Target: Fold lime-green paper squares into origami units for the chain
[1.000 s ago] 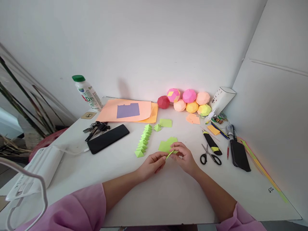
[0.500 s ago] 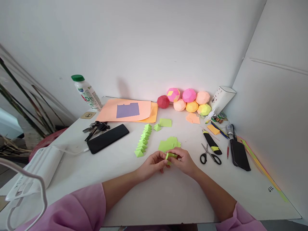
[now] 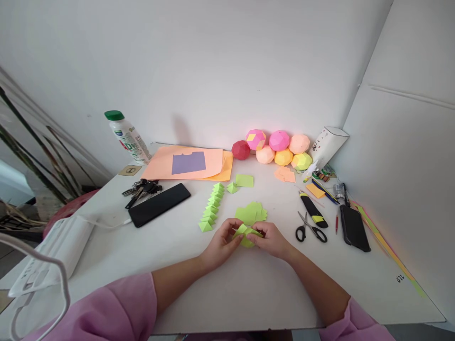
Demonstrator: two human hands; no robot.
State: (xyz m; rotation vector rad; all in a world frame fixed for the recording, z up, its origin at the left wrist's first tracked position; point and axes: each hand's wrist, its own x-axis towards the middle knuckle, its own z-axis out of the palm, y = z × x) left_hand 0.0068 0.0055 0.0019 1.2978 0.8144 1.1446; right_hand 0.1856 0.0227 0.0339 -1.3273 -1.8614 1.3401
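Observation:
Between my two hands, low over the table, is a folded green paper piece [image 3: 248, 233]. My left hand [image 3: 221, 244] pinches its left side between thumb and fingers. On its right side, my right hand [image 3: 272, 240] grips it the same way. Just beyond my fingers lies a loose pile of flat green paper pieces [image 3: 253, 212]. A slanted row of folded green paper units [image 3: 212, 207] stands left of the pile. One more folded green unit [image 3: 232, 188] sits beside a flat green sheet [image 3: 245, 180] further back.
Black scissors [image 3: 308, 229] and a cutter [image 3: 313, 210] lie to the right, near a black phone [image 3: 354, 228]. Several faceted paper balls [image 3: 279, 140] rest against the wall. Keys [image 3: 142, 191], a long black device [image 3: 159, 204] and a bottle [image 3: 131, 140] are at the left.
The green piece between my hands has turned and spread wider, showing more of its surface. My fingers have shifted slightly apart around it.

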